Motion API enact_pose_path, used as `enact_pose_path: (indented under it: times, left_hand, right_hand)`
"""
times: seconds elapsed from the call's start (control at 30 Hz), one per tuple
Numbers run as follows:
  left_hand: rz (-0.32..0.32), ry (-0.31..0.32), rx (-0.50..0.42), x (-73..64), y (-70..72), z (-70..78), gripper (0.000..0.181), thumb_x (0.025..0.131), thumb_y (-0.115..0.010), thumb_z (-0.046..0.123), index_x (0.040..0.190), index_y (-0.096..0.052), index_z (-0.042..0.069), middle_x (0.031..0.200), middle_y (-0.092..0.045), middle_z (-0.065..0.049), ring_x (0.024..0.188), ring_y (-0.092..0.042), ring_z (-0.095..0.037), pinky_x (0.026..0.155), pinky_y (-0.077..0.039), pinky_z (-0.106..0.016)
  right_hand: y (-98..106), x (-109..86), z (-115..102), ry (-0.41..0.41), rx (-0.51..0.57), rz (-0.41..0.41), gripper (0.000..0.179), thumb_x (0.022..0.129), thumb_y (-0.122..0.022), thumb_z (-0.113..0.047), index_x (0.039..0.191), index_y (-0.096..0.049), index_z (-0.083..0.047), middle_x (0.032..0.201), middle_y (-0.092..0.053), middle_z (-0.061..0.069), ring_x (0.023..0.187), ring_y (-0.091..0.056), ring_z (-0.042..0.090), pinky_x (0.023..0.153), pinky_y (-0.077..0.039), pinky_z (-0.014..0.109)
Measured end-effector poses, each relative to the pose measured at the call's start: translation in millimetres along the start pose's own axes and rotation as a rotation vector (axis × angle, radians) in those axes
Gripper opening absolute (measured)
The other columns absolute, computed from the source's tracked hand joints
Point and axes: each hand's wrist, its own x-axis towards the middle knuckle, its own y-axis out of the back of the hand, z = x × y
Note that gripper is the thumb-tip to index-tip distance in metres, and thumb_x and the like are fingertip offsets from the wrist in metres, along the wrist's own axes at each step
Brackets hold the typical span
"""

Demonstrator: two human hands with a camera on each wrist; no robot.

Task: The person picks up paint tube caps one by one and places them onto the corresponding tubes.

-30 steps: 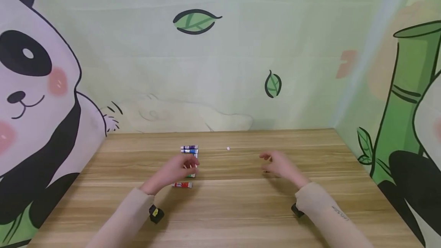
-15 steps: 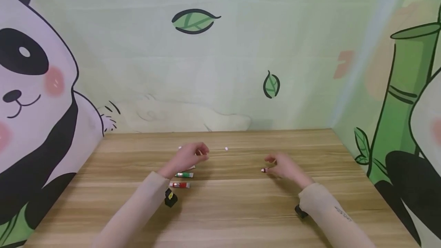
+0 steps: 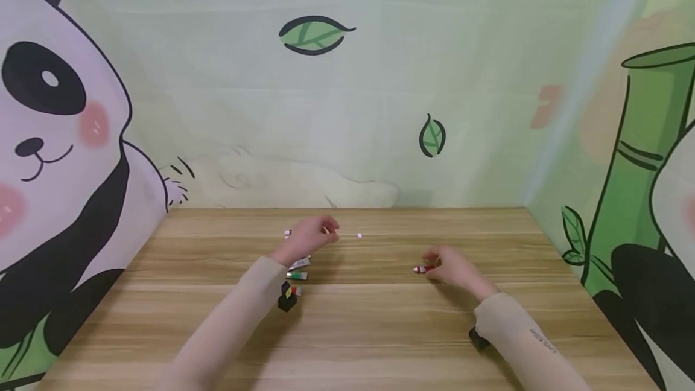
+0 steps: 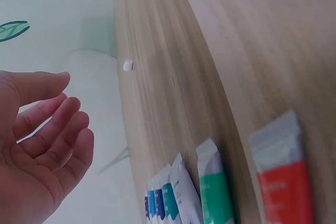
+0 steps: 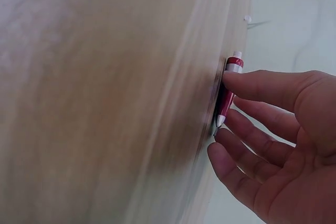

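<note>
My left hand [image 3: 312, 237] hovers over the far part of the table with loosely bent fingers and nothing in it. A small white cap-like piece [image 3: 359, 235] lies just to its right, apart from it. My right hand [image 3: 453, 269] is at a dark red paint tube [image 3: 420, 269] lying on the table. In the right wrist view the thumb overlaps this tube [image 5: 227, 100], and the other fingers are spread loosely beside it. Several paint tubes lie in a column partly under my left arm, including a green tube [image 3: 297, 276], a white tube [image 4: 186, 192] and a red tube [image 4: 286, 192].
The wooden table [image 3: 358, 336] meets a cloth backdrop [image 3: 374, 107] with pandas and bamboo at its back and sides. Black wrist cameras hang under both sleeves; the left camera [image 3: 287, 297] covers part of the red tube in the head view.
My left hand has moved away and to the right, from over the tubes toward the small white piece. My right hand has drawn slightly right, so more of the dark red tube shows.
</note>
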Motion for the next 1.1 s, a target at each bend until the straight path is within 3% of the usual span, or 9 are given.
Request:
enact_pose_path:
  times: [0.3,0.63,0.83,0.97,1.1]
  left_hand:
    - [-0.006,0.029,0.038,25.7,-12.5,-1.3,0.026,0.095,-0.069,0.015,0.115,-0.067,-0.001,0.102,-0.069,-0.007,0.091,-0.064,-0.02,0.077,-0.054,-0.034]
    - [-0.017,0.07,0.009,42.4,-26.8,-3.4,0.025,0.094,-0.069,0.009,0.115,-0.066,-0.003,0.106,-0.068,-0.011,0.098,-0.063,-0.025,0.086,-0.053,-0.038]
    - [-0.018,0.068,0.045,50.6,-36.2,-5.3,0.022,0.092,-0.07,0.008,0.11,-0.067,-0.004,0.106,-0.069,-0.014,0.1,-0.065,-0.028,0.089,-0.054,-0.04]
    - [-0.011,0.065,0.093,53.1,-41.8,-3.1,0.019,0.092,-0.072,0.012,0.105,-0.069,-0.002,0.102,-0.07,-0.013,0.095,-0.065,-0.026,0.087,-0.054,-0.04]
    - [-0.001,0.088,0.107,55.2,-46.7,0.6,0.016,0.091,-0.075,0.015,0.095,-0.07,0.0,0.091,-0.068,-0.009,0.083,-0.062,-0.022,0.077,-0.053,-0.036]
  right_hand:
    - [1,1.0,-1,0.0,-0.021,-0.01,0.033,0.084,-0.076,0.001,0.115,-0.066,0.006,0.1,-0.07,0.012,0.095,-0.065,0.028,0.086,-0.053,0.047]
    - [1,1.8,0,0.04,-0.031,-0.029,0.02,0.083,-0.076,0.001,0.101,-0.069,0.004,0.092,-0.07,0.007,0.088,-0.064,0.022,0.082,-0.054,0.043]
    - [1,1.5,0,0.023,-0.024,-0.04,0.016,0.083,-0.076,0.0,0.098,-0.07,0.002,0.089,-0.069,0.006,0.085,-0.063,0.02,0.079,-0.053,0.041]
    - [1,2.1,1,0.01,-0.021,-0.032,0.015,0.083,-0.076,-0.001,0.097,-0.071,0.001,0.088,-0.068,0.005,0.084,-0.062,0.019,0.078,-0.052,0.04]
    - [2,3.2,2,0.006,-0.016,-0.027,0.015,0.082,-0.076,-0.001,0.096,-0.071,0.001,0.087,-0.068,0.004,0.083,-0.062,0.019,0.078,-0.052,0.039]
